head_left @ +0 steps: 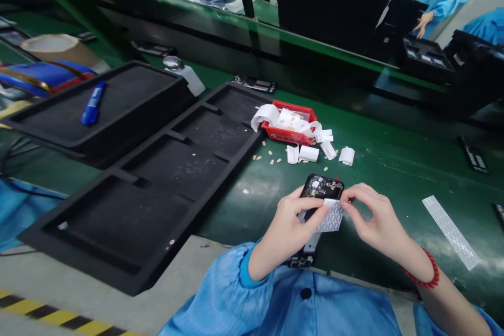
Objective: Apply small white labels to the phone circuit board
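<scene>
Hands: left [289, 231] grips one phone [321, 189] | right [372, 218] pinches one sticker sheet [333, 218]

Light falls from overhead and is moderate: the glossy dark green bench surface [394, 168] carries pale sheen toward three o'clock, while the matte black foam compartment tray [157, 178] swallows light and the twelve o'clock background sinks into near-black. Shadows are soft and short beneath the small red plastic bin [291, 123]. Straight edges bow toward the frame's rim, and the nine and one o'clock margins are softer, slightly smeared.
</scene>
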### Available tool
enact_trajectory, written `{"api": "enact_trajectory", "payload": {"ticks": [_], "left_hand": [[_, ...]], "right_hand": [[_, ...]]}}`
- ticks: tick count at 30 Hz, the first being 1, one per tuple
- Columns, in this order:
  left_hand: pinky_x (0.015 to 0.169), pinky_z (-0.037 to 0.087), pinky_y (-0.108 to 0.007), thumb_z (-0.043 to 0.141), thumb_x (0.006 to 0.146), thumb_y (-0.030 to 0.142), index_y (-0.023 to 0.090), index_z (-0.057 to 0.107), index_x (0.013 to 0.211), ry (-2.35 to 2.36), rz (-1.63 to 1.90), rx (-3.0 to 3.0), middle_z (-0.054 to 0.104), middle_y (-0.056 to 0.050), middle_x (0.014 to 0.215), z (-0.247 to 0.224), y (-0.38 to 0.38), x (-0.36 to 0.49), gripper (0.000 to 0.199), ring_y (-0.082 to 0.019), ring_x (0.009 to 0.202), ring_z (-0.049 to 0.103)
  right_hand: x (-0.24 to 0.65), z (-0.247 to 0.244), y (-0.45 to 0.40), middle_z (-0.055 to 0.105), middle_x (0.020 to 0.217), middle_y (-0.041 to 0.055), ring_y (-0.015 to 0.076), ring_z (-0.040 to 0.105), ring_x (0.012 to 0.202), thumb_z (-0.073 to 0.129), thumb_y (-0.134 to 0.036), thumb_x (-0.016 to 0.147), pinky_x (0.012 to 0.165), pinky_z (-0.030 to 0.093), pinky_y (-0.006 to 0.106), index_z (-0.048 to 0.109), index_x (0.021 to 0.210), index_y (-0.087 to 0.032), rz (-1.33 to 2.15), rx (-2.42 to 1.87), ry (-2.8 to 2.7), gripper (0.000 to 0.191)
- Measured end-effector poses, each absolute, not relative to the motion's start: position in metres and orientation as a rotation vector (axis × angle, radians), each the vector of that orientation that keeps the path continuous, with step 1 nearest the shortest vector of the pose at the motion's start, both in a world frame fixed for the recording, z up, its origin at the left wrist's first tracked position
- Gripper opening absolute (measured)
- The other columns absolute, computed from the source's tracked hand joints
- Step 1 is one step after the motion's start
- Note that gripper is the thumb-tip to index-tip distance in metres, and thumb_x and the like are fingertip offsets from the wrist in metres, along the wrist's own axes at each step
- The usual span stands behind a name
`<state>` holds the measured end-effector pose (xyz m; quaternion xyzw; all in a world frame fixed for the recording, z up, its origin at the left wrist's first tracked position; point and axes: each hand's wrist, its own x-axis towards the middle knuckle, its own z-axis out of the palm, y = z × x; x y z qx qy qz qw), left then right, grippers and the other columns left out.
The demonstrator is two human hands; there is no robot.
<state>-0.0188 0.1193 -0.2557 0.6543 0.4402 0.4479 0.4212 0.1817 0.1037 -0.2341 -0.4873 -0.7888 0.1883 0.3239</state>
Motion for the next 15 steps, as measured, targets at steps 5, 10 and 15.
{"api": "enact_trajectory", "payload": {"ticks": [5, 10, 15], "left_hand": [[0.067, 0.059, -0.027, 0.066, 0.090, 0.023, 0.021, 0.083, 0.080, 1.087, 1.160, 1.708, 0.077, -0.008, 0.088, -0.254, 0.120, -0.010, 0.020, -0.019, 0.074, 0.074], [0.064, 0.062, -0.025, 0.068, 0.087, 0.036, 0.024, 0.083, 0.073, 1.103, 1.201, 1.734, 0.079, -0.006, 0.083, -0.261, 0.124, -0.008, 0.024, -0.021, 0.072, 0.076], [0.072, 0.065, -0.032, 0.074, 0.076, 0.065, 0.025, 0.082, 0.069, 1.138, 1.083, 1.702, 0.078, -0.006, 0.080, -0.281, 0.139, -0.011, 0.041, -0.027, 0.075, 0.077]], "right_hand": [[0.183, -0.234, 0.110, 0.069, 0.103, 0.0069, 0.0188, 0.066, 0.096, 0.063, -0.017, 0.096, 0.084, 0.054, 0.034, 0.065, 0.099, -0.020, 0.363, -1.200, -2.096, 0.005], [0.181, -0.236, 0.115, 0.073, 0.087, 0.0048, 0.0161, 0.068, 0.080, 0.054, -0.015, 0.101, 0.076, 0.054, 0.034, 0.065, 0.093, -0.019, 0.157, -1.039, -2.119, 0.014], [0.183, -0.249, 0.120, 0.077, 0.087, 0.0053, 0.0145, 0.071, 0.075, 0.048, -0.017, 0.103, 0.077, 0.058, 0.032, 0.064, 0.089, -0.019, -0.087, -1.023, -2.113, 0.021]]}}
